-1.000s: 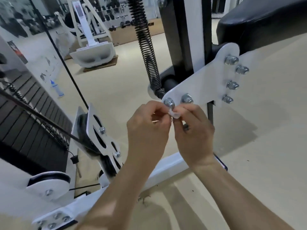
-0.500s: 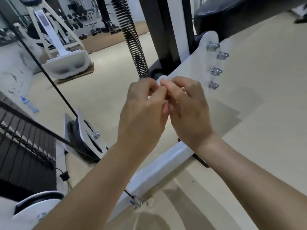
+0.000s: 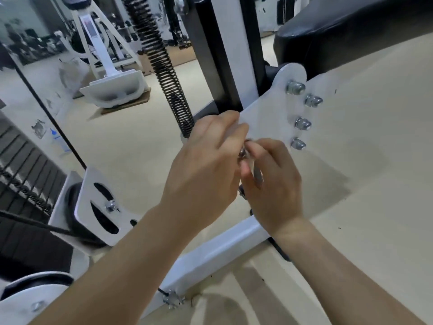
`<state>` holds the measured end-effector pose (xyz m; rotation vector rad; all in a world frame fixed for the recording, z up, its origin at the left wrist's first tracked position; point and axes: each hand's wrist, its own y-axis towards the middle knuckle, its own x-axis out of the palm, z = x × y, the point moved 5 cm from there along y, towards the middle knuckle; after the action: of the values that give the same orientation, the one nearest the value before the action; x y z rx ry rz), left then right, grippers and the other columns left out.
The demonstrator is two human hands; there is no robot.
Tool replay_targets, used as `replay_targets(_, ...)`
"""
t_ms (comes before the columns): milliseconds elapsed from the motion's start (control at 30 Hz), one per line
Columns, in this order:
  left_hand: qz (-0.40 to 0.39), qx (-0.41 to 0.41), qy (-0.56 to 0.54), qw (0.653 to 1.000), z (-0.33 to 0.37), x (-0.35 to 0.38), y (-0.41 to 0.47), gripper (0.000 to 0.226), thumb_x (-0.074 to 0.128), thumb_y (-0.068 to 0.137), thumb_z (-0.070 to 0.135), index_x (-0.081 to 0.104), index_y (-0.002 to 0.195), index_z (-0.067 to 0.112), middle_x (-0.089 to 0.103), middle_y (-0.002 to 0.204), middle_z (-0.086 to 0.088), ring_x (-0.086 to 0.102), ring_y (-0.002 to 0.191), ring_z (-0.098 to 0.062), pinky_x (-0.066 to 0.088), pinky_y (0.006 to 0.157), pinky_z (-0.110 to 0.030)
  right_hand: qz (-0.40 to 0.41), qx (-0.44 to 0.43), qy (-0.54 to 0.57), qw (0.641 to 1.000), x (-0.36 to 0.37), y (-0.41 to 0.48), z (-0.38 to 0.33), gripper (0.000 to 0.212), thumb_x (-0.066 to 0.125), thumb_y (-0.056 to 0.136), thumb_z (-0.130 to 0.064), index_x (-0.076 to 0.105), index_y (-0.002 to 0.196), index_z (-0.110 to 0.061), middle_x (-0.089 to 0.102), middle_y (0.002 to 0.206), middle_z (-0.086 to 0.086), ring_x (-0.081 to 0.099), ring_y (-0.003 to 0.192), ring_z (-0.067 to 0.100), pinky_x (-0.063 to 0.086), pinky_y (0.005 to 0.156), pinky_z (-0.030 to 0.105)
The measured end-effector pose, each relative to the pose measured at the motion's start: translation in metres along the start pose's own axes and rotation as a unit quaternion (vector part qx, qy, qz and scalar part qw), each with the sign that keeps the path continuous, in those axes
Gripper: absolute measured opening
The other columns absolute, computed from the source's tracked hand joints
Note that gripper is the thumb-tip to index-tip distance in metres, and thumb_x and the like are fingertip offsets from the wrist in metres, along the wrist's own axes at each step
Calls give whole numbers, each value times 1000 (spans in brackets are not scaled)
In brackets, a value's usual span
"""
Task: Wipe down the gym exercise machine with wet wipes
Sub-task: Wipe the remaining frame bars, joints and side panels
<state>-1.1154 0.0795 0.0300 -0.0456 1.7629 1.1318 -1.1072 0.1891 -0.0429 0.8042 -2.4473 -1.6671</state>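
Machine bracket plate (image 3: 269, 113), likely rigid bolted steel, stands at one o'clock; left hand (image 3: 206, 165) and right hand (image 3: 274, 184) meet, fingers curled, at its lower-edge nut (image 3: 243, 152), any wipe hidden, grip unclear.

Beige floor (image 3: 121, 146) (softly shadowed) reaches distant white equipment (image 3: 112, 90).

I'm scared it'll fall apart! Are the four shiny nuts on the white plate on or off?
On. All four nuts sit against the white plate in a curved row, none missing or dangling.
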Motion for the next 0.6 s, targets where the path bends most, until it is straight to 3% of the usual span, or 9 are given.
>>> replay_targets(100,-19,-17,19,999,2,6,-1,59,57,76,-7,54,134,3,51,139,-11,42,125,-27,46,90,-34,71,37,27,996,-10,23,29,15,62,86,5,73,94,-2,67,93,12,61,82,19,44,77,14)
replay_targets(167,-30,-25,24,999,3,9,-1,63,56,75,-9,51,137,3,48,141,-13,42,127,-28,50,87,-37,114,89,31,989,-14,33,43,16,62,87,8,73,94,-1,66,94,13,63,83,21,46,78,14)
replay_targets(267,-33,-61,6,998,5,9,3,63,52,75,-1,51,137,7,48,140,-9,47,123,-27,53,80,-37,79,97,54,991,3,3,16,22,53,86,9,70,98,2,65,98,15,63,90,27,49,81,26)
replay_targets(400,-29,-71,-3,997,7,9,4,62,51,77,3,49,139,8,48,140,-9,49,124,-28,52,83,-37,5,31,99,995,11,-18,4,32,44,81,9,72,95,2,66,92,10,58,85,19,45,75,17)
replay_targets(500,-33,-69,2,997,8,11,1,68,51,74,-6,47,140,5,45,143,-12,47,127,-30,49,88,-35,23,45,85,995,3,-5,12,32,46,79,9,74,91,-2,69,90,9,64,79,25,51,70,23)
replay_targets(600,-41,-75,16,996,10,12,-1,72,56,71,-10,46,141,4,43,144,-14,45,127,-30,47,90,-33,83,112,48,989,-8,20,33,28,58,77,13,74,94,-2,70,91,11,66,80,29,42,79,13)
